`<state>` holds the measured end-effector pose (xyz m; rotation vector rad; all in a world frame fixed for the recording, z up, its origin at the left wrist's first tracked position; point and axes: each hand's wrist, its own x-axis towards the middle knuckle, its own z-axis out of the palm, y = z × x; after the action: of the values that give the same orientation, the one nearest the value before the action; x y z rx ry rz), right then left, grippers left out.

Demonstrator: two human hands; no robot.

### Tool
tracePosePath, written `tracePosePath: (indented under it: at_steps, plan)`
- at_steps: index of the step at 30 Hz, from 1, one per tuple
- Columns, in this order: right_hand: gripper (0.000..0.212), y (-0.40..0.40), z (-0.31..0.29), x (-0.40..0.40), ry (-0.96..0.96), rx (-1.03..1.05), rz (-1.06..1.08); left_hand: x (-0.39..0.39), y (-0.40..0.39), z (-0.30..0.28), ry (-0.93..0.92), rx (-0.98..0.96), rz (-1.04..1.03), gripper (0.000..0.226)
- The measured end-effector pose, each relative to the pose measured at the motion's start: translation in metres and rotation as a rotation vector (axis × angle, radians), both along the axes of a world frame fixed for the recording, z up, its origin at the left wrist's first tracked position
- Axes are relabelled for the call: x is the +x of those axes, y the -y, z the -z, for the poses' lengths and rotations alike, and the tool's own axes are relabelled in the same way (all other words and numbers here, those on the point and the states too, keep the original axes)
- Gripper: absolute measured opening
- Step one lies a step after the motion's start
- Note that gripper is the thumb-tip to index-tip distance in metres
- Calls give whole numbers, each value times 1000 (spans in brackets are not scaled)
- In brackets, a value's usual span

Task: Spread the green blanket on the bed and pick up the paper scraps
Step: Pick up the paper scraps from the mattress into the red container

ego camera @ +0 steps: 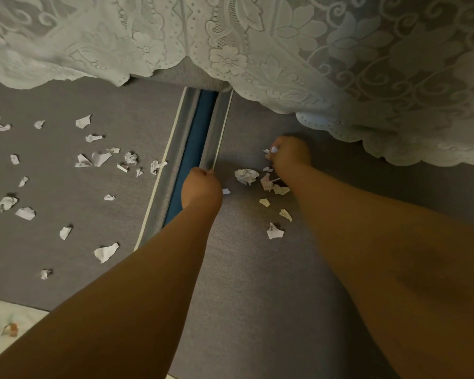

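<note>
We judge the paper scraps (274, 231) feather-light and flimsy, best pinched at raised edges; our right hand (289, 154) pinches one, our left hand (201, 188) is curled, its contents hidden.

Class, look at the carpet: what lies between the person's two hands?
In the head view, a crumpled paper ball and a small flat scrap lie on the grey carpet between the left hand and the right hand.

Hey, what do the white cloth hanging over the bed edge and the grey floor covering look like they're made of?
The white cloth looks like lace: see-through mesh with woven flowers and a scalloped hem, matte.
The grey floor covering looks like low-pile carpet or a woven rug: fine even texture, no shine.
</note>
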<state>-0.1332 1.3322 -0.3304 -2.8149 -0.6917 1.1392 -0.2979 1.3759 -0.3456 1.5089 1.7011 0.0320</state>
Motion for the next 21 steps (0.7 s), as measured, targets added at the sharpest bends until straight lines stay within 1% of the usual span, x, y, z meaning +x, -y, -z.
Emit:
tracePosePath:
  at_steps: [2, 4, 5, 8, 9, 11, 14, 16, 17, 18, 19, 21]
  plan:
    - [46, 0, -5, -1, 24, 11, -4, 0, 2, 0, 45, 10, 16, 32]
    - [40, -1, -8, -4, 67, 103, 5, 3, 0, -1, 93, 5, 8, 32]
    - [36, -2, -10, -6, 57, 146, -5, 7, 0, -2, 115, -5, 1, 32]
    - [29, -3, -19, -19, -88, 210, -83, 17, -1, -7, 182, -54, -51, 34]
    - [27, -1, -21, -25, -88, 242, -112, 20, -1, -8, 212, -50, -61, 37]
    - [19, 1, -22, -40, -14, 306, -177, 24, 1, -11, 255, -32, -45, 48]
    - [16, 4, -22, -57, 19, 298, -270, 30, 0, -14, 196, -31, -36, 60]
    - [17, 8, -25, -63, 91, 402, -299, 32, 1, -19, 109, -72, -19, 65]
    - [18, 10, -28, -66, 115, 443, -313, 33, 2, -20, 95, -86, -7, 63]
    - [19, 12, -29, -67, 119, 477, -318, 34, 3, -22, 82, -86, 18, 55]
    - [21, 13, -30, -69, 105, 498, -320, 35, 2, -19, 101, -92, -9, 49]
    - [21, 15, -32, -71, 33, 496, -338, 38, 0, -18, 45, -120, -27, 63]
